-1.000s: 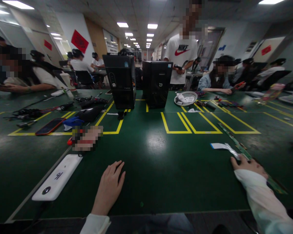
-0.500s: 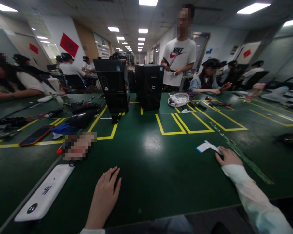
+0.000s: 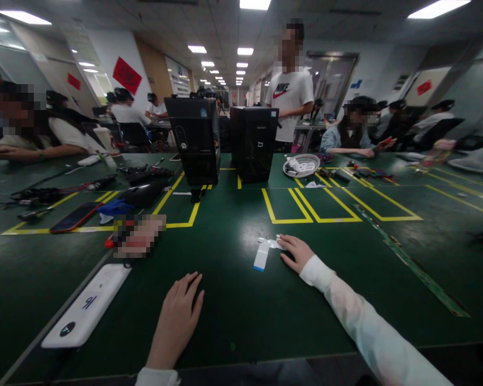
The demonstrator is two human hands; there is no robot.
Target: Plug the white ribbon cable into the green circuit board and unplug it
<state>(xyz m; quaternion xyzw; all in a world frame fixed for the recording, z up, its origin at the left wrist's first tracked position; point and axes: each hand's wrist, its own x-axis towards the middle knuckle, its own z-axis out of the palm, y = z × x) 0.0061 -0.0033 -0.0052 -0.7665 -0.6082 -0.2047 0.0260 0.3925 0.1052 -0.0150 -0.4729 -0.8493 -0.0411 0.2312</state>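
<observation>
A white flat ribbon cable [image 3: 261,255] with a blue end lies on the green table [image 3: 229,300] near its middle. The fingertips of my right hand [image 3: 297,253] touch its upper right end; whether they pinch it is too small to tell. My left hand [image 3: 178,310] rests palm down on the tabletop, fingers stretched out, holding nothing. Left of that hand is a white device [image 3: 89,306] with dark lettering and a round button. A long thin green circuit board [image 3: 421,271] lies to the right of my right hand.
Two black computer cases [image 3: 196,142] stand at the back centre, beside a white basket [image 3: 301,167]. At left lie a phone [image 3: 75,217], a blue cloth-like item [image 3: 115,208] and black cables [image 3: 40,195]. Several people are around; one stands behind the cases.
My right hand has moved left across the table, and the ribbon cable has moved and turned with it. My left hand stays almost in place. The view has shifted slightly.
</observation>
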